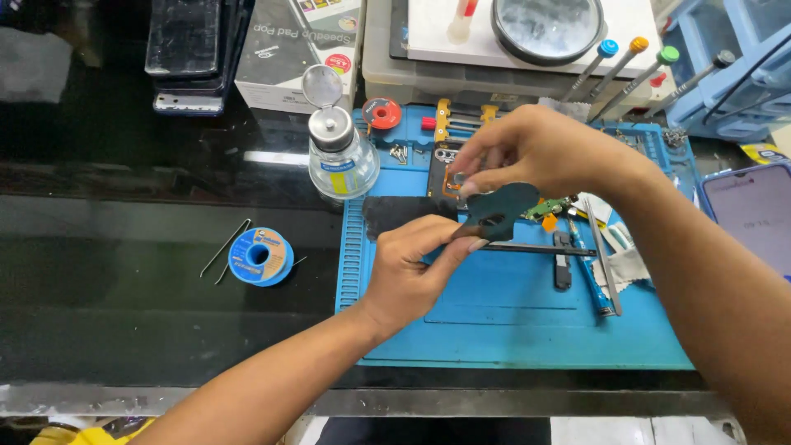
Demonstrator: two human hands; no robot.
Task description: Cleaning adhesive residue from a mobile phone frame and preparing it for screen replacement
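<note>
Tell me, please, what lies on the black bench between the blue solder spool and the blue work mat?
In the head view, only bare black bench top lies between the solder spool and the mat.

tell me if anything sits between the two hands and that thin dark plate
Nothing visible does. The left hand pinches the thin dark plate at its lower left edge and the right hand grips its top, above the blue mat.

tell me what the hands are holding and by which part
Both hold one dark teal flat part: the left hand pinches its lower left edge, the right hand its top edge. What kind of part cannot be told.
</note>
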